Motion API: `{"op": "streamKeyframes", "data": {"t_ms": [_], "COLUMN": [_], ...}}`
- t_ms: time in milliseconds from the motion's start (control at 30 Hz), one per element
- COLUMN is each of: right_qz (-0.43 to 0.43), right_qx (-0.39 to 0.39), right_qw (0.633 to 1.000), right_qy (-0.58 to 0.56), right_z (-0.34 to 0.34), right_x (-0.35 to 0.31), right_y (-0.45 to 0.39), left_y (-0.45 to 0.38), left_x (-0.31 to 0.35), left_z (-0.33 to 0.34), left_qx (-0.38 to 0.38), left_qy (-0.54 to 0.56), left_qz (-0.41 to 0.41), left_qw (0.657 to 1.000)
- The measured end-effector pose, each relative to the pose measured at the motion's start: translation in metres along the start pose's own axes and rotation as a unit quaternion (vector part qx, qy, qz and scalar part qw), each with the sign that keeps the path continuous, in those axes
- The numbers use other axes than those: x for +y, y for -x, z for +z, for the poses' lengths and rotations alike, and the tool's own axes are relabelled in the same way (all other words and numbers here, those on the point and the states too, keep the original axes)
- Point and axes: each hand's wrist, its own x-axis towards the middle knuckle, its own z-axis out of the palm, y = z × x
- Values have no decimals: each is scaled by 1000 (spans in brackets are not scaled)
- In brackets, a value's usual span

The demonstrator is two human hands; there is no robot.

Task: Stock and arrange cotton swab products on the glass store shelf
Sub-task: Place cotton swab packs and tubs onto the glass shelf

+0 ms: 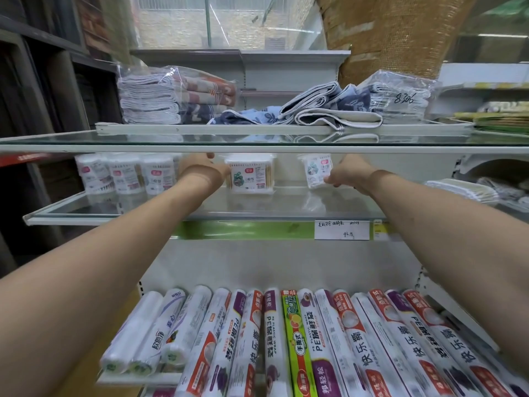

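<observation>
Glass shelf [120, 209]; upright swab boxes [252, 174] between both hands [347, 173].

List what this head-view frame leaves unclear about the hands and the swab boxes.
- Left hand: fingertips hidden behind the upper glass shelf edge; grip unclear.
- Right hand: fingers at the right swab box, contact blurred.
- Middle swab box: label print too small.
- Left swab cylinders: blurred.

A single wide-angle camera on the person's head faces the shop shelving close up, level with the clear glass middle shelf [143, 213], looking down both outstretched forearms, with printed plastic-wrap rolls [286, 348] below and folded towels [177, 98] above.
</observation>
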Motion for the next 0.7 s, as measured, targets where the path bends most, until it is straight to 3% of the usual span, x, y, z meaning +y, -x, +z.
{"op": "streamKeyframes", "data": {"t_ms": [400, 700], "right_qz": [22, 14], "right_qx": [38, 48], "right_qw": [999, 990], "right_qy": [17, 129], "right_z": [-1, -3], "right_x": [14, 7], "right_y": [-6, -3], "left_y": [-9, -14], "left_x": [-7, -10], "left_z": [3, 7], "left_qx": [1, -1], "left_qy": [-16, -35], "left_qz": [14, 19], "left_qw": [1000, 999]}}
